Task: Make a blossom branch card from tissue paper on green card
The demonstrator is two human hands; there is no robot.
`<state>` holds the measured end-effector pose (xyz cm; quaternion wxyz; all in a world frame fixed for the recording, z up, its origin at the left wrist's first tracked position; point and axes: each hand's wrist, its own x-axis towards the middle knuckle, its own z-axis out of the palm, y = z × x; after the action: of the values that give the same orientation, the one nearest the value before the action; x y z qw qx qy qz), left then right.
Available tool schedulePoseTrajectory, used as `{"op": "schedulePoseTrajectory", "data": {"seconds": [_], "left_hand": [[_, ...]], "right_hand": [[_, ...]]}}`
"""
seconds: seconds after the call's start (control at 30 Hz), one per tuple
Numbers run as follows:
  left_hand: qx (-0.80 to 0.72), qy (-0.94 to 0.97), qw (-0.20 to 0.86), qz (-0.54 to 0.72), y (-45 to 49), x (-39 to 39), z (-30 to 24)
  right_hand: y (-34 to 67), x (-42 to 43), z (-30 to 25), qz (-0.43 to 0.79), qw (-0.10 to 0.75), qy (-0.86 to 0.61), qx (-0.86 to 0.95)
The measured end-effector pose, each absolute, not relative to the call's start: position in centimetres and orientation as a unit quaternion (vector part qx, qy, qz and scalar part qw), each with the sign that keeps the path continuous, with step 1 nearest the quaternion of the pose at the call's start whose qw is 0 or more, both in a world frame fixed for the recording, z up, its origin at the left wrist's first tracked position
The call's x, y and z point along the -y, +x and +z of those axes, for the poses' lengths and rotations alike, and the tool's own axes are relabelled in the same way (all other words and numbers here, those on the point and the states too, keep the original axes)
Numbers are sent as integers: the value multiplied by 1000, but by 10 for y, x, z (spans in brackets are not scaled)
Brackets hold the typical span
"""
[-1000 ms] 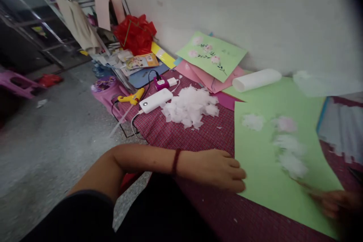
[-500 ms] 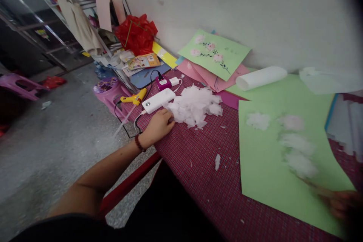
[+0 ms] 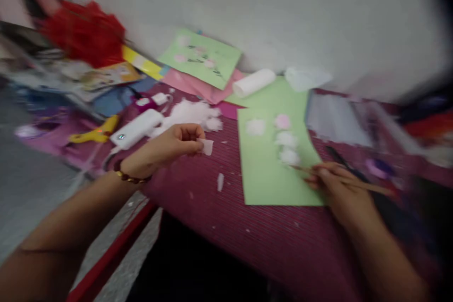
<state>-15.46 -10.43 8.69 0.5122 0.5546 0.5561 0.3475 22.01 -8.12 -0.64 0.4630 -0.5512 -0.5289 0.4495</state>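
Note:
Between the thumb and fingers of my left hand (image 3: 177,144) is pinched a small piece of white tissue paper (image 3: 208,146), held above the table in front of the pile of white paper pieces (image 3: 191,113). My right hand (image 3: 338,188) grips a thin wooden stick (image 3: 364,185), possibly a brush; its tip reaches the lowest white tuft. Under that tip lies a green paper sheet (image 3: 264,181). On the sheet are a pink tuft (image 3: 282,121), two white tufts (image 3: 287,140) below it and a pale tuft (image 3: 255,127) at the left. Motion blurs the view.
A white power bank (image 3: 137,128) and a yellow glue gun (image 3: 95,135) lie at the table's left edge. Behind are a green flower picture (image 3: 203,59) and a white paper roll (image 3: 255,83). Plastic-looking sheets (image 3: 336,118) lie at the right.
My left hand has lifted from beside the paper pile with a piece of tissue paper and moved right. The view has swung right, bringing my right hand and its stick fully into sight.

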Motion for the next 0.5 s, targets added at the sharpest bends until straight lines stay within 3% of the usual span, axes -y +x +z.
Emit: {"op": "schedulePoseTrajectory", "data": {"seconds": [0.27, 0.5], "left_hand": [[-411, 657, 570, 275, -25, 20, 60], [-407, 649, 585, 266, -12, 6, 17]], "right_hand": [[225, 74, -10, 464, 437, -520, 568], [226, 73, -6, 421, 413, -517, 621]]}}
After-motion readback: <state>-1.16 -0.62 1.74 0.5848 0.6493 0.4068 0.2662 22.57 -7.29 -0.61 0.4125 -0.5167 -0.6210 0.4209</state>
